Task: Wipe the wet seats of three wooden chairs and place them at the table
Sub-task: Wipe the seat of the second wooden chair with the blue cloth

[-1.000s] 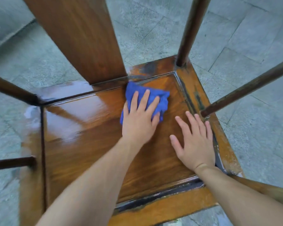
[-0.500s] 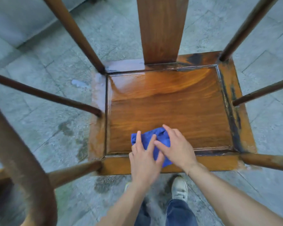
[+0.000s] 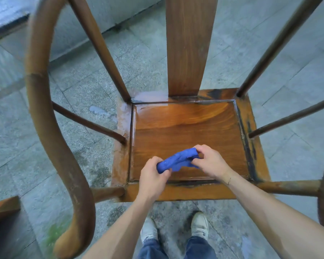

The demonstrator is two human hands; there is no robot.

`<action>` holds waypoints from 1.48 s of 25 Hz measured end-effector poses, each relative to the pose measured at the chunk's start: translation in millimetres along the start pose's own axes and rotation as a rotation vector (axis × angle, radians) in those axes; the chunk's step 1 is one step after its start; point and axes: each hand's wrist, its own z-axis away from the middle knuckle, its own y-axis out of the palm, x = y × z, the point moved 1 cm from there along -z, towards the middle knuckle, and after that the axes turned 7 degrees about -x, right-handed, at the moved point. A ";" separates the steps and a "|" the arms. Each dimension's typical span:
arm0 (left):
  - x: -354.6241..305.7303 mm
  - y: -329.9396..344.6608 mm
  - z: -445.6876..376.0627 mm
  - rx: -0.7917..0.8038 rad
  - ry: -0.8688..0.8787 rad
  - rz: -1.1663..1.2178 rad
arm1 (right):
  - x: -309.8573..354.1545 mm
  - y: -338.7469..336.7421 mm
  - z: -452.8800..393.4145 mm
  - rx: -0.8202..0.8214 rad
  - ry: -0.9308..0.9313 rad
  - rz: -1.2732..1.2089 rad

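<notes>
Blue cloth [image 3: 177, 160] bunched between both hands above the front of the wooden chair seat [image 3: 185, 131]; left hand [image 3: 152, 179] grips one end, right hand [image 3: 209, 161] pinches the other (seat's back-left corner wet).

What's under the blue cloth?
The blue cloth is gripped by the left hand and right hand, lifted over the brown wooden chair seat. The patch of seat directly beneath it is covered, so its wetness cannot be seen.
</notes>
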 end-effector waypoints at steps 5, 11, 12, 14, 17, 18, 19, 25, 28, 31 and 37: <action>-119.9 -90.1 16.5 -0.051 0.199 0.271 | 88.9 -107.3 43.1 -0.119 -0.157 -0.139; -266.1 -203.4 53.3 -0.067 0.421 0.500 | 206.0 -219.5 136.2 -0.381 -0.309 -0.301; -286.7 -221.3 63.4 -0.044 0.461 0.523 | 224.4 -233.7 156.0 -0.431 -0.332 -0.322; -322.7 -252.4 79.0 0.007 0.557 0.547 | 253.0 -258.4 187.0 -0.529 -0.363 -0.350; -359.6 -286.4 95.9 0.057 0.666 0.563 | 280.0 -282.2 222.6 -0.632 -0.399 -0.390; -368.4 -292.9 102.0 0.068 0.694 0.569 | 286.2 -286.9 233.0 -0.655 -0.406 -0.402; -376.2 -296.6 107.8 0.077 0.710 0.575 | 291.9 -291.5 243.8 -0.679 -0.412 -0.414; -429.2 -280.5 161.4 0.212 0.828 0.624 | 276.2 -326.6 323.4 -0.848 -0.420 -0.502; -463.8 -248.2 206.7 0.360 0.887 0.663 | 244.4 -355.7 388.1 -0.951 -0.381 -0.469; -502.9 -197.9 265.2 0.526 0.927 0.684 | 200.0 -385.2 462.8 -1.082 -0.312 -0.426; -563.4 -65.7 438.3 0.961 1.042 0.672 | 84.6 -407.5 652.9 -1.452 -0.128 -0.413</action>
